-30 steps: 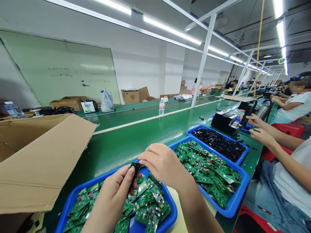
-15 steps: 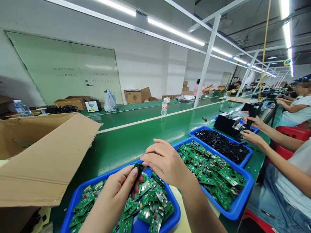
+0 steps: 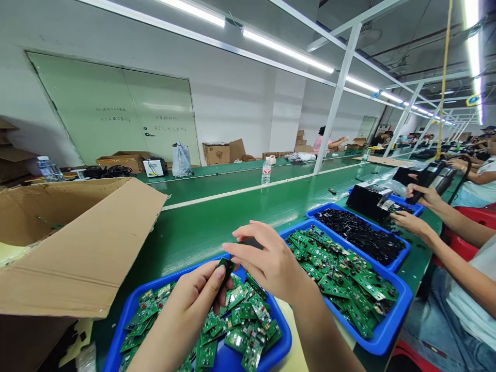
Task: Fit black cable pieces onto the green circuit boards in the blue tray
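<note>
My left hand [image 3: 192, 298] is closed round a narrow green circuit board [image 3: 227, 265], thumb on top, its far end sticking up past the fingers. Close against that end is my right hand [image 3: 276, 264], fingers bent and the fingertips at the board's tip. Something dark shows between the right fingers, too hidden to name. Under both hands lies a blue tray [image 3: 285, 336] heaped with green circuit boards [image 3: 253, 315]. Another blue tray [image 3: 403, 302] of longer green boards [image 3: 344, 281] stands to the right of my right hand.
An open cardboard box [image 3: 89, 243] stands at the left. Beyond the trays runs the green bench [image 3: 209, 222], with a water bottle [image 3: 266, 171]. A third tray holds small black parts [image 3: 358, 232]. At the right, a co-worker's hands [image 3: 420, 206] hold a black device.
The view has swung slightly left, so everything sits further right. The left hand keeps the board, and the right hand remains at its end. The dark thing between the right fingers now shows.
</note>
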